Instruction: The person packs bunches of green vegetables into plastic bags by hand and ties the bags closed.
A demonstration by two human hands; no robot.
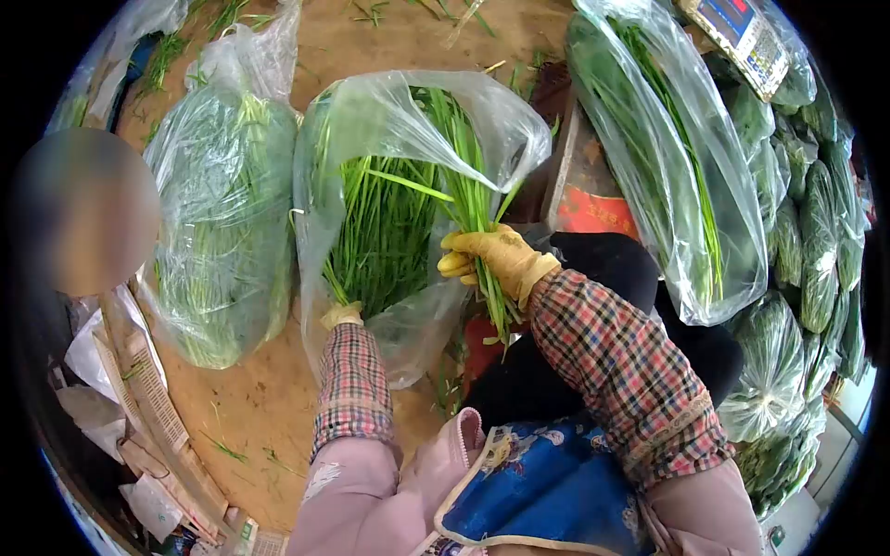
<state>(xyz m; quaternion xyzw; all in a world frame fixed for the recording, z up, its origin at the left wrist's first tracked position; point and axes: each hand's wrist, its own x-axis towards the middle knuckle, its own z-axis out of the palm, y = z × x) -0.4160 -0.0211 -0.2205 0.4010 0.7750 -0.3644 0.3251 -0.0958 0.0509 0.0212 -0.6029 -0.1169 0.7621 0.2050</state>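
A large clear plastic bag lies open on the brown work surface, filled with long green leafy stalks. My right hand, in a yellow glove, is closed around a bunch of green stalks at the bag's right side; their lower ends hang below the hand. My left hand, in a pale glove, is at the bag's lower left edge beside the stalks. Its fingers are mostly hidden by the bag and leaves.
A full bag of greens lies at left, another at right. Several bagged bundles are piled at far right, below a device with a display. A person is at the left edge. Leaf scraps lie on the surface.
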